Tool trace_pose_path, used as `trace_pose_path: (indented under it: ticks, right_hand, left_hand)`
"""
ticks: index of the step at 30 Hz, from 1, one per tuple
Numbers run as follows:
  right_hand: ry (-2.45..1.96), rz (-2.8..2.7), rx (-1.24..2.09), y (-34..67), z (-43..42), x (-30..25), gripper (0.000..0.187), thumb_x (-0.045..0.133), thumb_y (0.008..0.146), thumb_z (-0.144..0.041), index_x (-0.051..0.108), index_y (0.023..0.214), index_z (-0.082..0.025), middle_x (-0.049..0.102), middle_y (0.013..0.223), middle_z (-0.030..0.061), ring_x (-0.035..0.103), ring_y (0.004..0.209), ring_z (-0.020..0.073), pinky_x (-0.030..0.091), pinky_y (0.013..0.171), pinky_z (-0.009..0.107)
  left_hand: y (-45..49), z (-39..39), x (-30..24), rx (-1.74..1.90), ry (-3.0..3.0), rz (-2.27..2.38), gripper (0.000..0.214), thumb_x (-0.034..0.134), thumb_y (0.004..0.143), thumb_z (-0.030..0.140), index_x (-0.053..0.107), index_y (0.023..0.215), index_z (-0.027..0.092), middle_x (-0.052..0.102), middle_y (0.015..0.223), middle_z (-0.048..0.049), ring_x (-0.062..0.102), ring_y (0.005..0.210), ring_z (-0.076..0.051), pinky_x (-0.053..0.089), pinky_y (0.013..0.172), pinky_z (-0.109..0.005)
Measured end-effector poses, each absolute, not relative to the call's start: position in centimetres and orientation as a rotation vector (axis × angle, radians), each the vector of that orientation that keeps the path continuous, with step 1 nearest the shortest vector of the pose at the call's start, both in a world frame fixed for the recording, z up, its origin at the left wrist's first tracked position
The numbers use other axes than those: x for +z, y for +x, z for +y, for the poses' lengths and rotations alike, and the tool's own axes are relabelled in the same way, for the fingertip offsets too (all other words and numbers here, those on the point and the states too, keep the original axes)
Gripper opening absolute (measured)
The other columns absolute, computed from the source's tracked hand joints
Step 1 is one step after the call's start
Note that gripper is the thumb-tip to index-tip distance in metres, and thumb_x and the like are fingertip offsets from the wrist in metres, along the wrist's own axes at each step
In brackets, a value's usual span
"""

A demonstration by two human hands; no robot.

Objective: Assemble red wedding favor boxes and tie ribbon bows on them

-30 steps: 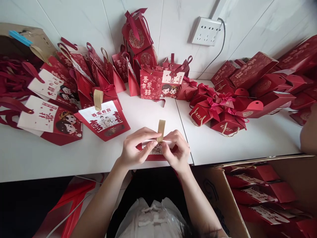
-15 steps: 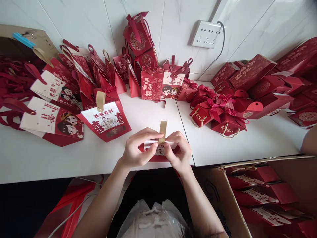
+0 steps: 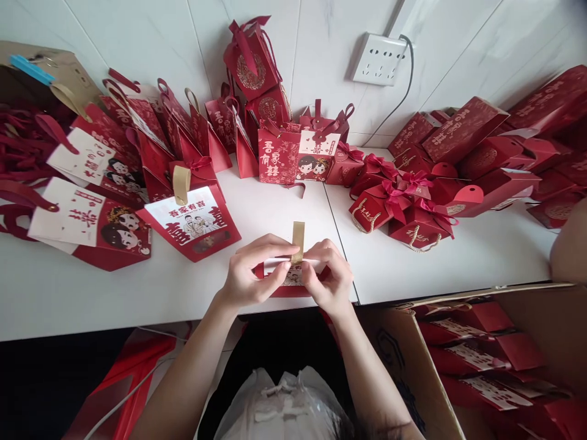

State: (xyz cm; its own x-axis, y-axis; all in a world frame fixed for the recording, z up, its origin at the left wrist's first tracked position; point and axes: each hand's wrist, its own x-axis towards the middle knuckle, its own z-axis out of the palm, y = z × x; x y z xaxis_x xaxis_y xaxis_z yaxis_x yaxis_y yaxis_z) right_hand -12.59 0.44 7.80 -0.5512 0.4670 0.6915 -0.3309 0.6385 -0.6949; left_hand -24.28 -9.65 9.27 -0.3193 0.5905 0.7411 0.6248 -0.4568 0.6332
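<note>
Both hands work on one small red gift bag (image 3: 288,286) with a white printed front, standing at the near edge of the white table (image 3: 275,211). My left hand (image 3: 251,274) pinches its top left side. My right hand (image 3: 326,278) pinches its top right side. A gold ribbon handle (image 3: 298,240) sticks up between my fingertips. Most of the bag is hidden behind my fingers.
A finished matching bag (image 3: 192,223) lies to the left among several flat red bags. More red bags and bow boxes (image 3: 403,208) crowd the back wall and right side. An open cardboard box (image 3: 481,360) of flat bags sits at lower right. Another person's arm (image 3: 568,250) shows at the right edge.
Almost nothing differs; my fingers have shifted only slightly on the bag's top, and the view has wobbled a little.
</note>
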Motion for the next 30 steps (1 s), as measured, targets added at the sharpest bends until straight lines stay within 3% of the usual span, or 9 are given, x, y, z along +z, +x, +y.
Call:
trace_pose_path:
  ticks: [13, 22, 30]
  right_hand:
    - [-0.121, -1.896, 1.033, -12.6, 0.4, 7.7, 0.009, 0.056, 0.082, -0.012, 0.058, 0.084, -0.021, 0.048, 0.066, -0.0016, 0.046, 0.056, 0.0119, 0.039, 0.050, 0.026]
    - [-0.134, -1.921, 1.006, -12.5, 0.4, 7.9, 0.006, 0.056, 0.083, -0.015, 0.057, 0.082, -0.021, 0.047, 0.065, -0.0018, 0.045, 0.055, 0.0117, 0.038, 0.049, 0.026]
    - [-0.131, -1.888, 1.023, -12.5, 0.2, 7.7, 0.008, 0.059, 0.080, -0.014, 0.056, 0.082, -0.021, 0.046, 0.068, -0.0012, 0.045, 0.056, 0.0118, 0.036, 0.049, 0.027]
  left_hand:
    - [-24.2, -9.7, 9.1, -1.965, -1.818, -1.604, 0.026, 0.061, 0.078, 0.007, 0.068, 0.101, 0.017, 0.070, 0.086, -0.0064, 0.065, 0.074, -0.014, 0.055, 0.059, -0.024]
    - [-23.6, -9.6, 9.1, -1.886, -1.667, -1.713, 0.016, 0.062, 0.077, 0.008, 0.067, 0.090, 0.017, 0.063, 0.067, -0.0008, 0.055, 0.058, -0.011, 0.047, 0.051, -0.024]
    - [-23.2, -9.8, 9.2, -1.914, -1.639, -1.784, 0.013, 0.062, 0.079, 0.011, 0.067, 0.088, 0.017, 0.065, 0.069, -0.0013, 0.056, 0.059, -0.010, 0.046, 0.052, -0.023]
